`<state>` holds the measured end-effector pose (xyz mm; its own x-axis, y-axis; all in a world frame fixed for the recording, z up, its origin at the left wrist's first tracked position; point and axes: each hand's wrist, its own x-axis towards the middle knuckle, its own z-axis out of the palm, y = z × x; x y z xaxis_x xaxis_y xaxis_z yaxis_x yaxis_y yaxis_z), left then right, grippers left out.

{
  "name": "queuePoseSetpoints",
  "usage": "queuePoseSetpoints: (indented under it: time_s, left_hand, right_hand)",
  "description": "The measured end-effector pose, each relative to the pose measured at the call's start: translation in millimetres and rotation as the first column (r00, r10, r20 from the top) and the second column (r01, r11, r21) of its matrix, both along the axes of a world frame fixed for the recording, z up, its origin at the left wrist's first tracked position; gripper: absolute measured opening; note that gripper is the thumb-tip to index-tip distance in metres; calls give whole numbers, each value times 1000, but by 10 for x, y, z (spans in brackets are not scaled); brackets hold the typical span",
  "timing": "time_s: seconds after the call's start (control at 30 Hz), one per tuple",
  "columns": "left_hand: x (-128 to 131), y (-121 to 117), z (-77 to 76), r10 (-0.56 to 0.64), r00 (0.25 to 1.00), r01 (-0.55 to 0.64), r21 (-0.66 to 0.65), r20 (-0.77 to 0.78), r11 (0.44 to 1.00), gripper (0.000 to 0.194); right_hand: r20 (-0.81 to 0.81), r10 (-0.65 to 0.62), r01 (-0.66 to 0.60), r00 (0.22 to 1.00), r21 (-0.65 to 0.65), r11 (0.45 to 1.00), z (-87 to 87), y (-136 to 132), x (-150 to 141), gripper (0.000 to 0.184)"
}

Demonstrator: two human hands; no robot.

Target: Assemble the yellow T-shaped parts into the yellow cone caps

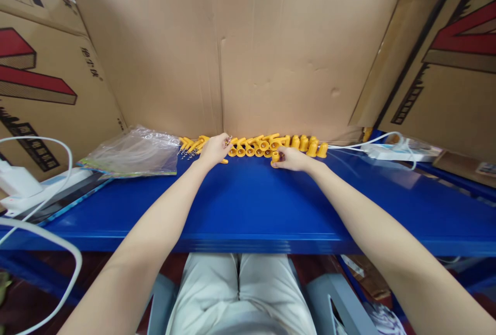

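Observation:
My left hand [214, 150] is closed, with a small metal corkscrew [230, 140] showing at its fingertips; its handle end is hidden. A yellow piece [225, 161] lies just under that hand. My right hand [293, 159] pinches a yellow bell-shaped plastic cap [275, 157] at the front of the row. Between the hands, yellow bell-shaped pieces with handles [250, 152] lie on their sides, open ends toward me. Right of them, several yellow caps [312, 147] stand upright. Yellow-handled corkscrews [188, 145] lie in a heap left of my left hand.
The blue shelf top [248, 201] carries clear plastic bags [135, 152] on the left. White power strips with cables stand at the left [46, 190] and right [401, 152]. A cardboard panel [248, 56] closes the back, with printed cartons [42, 82] at the sides.

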<state>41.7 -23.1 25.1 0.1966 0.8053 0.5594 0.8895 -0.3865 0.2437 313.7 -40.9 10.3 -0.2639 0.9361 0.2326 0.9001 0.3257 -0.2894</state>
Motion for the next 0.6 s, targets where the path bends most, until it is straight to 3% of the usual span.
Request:
queuePoseSetpoints:
  time_s: [0.3,0.43,0.53,0.6]
  left_hand:
    - [61,-20,-103,-50,978,13,-179,-203,984,22]
    - [91,-6,-140,-152,962,93,-252,-226,963,36]
    - [87,-18,-140,-204,946,140,-249,-252,958,48]
    - [57,-35,-120,-141,938,72,-219,-318,973,47]
  right_hand:
    - [-16,33,-33,999,21,999,-12,-1,-2,19]
    - [-21,46,-46,999,25,999,-31,33,18,17]
    - [-34,62,-61,997,41,997,-42,62,39,17]
    - [-41,79,-76,996,59,995,-47,74,48,16]
